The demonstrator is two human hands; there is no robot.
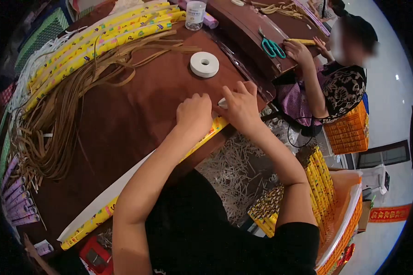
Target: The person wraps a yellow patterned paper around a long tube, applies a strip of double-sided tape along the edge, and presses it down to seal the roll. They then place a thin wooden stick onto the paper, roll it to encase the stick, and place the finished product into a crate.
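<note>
A long sheet of yellow patterned wrapping paper (108, 211), white on its inner side, lies partly rolled along the table's near edge. My left hand (195, 115) presses on its roll with curled fingers. Close to the right of it, my right hand (241, 106) is bent over the end of the roll. A small white piece (222, 102) shows between its thumb and bent fingers; I cannot tell what it is. Beyond both hands a roll of white tape (204, 64) lies flat on the brown tabletop (156, 98).
Brown strips (59, 133) and finished yellow rolls (101, 39) cover the table's left side. A clear bottle (195, 14) stands at the back. Across from me, a person (344, 68) sits near teal-handled scissors (273, 47). An orange crate (348, 229) and more yellow rolls (321, 192) stand at my right.
</note>
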